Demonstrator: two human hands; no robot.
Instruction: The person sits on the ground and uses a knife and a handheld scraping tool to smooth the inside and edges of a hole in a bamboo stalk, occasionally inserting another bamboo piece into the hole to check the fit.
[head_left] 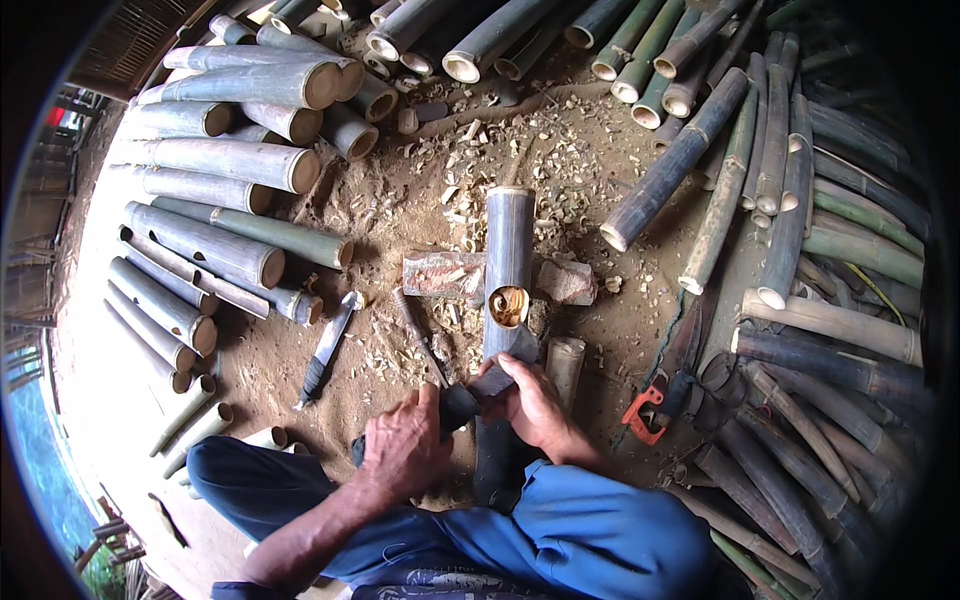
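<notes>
While bamboo poles [230, 160] crowd round, both hands [405, 445] closed on a blade [465, 400] against the bamboo tube [508, 260]

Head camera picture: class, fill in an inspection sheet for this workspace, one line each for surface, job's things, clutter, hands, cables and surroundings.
Surface: bare dirt ground strewn with wood chips.
Job's things: bamboo pole lying on a wooden block, a hole cut in its side; dark blade tool across it.
Clutter: knife on the ground at left; orange-handled saw at right; short bamboo piece.
Hands: left hand grips the tool's handle; right hand rests on tool and pole.
Cables: nothing seen.
Surroundings: stacked bamboo poles on the left, top and right.
</notes>
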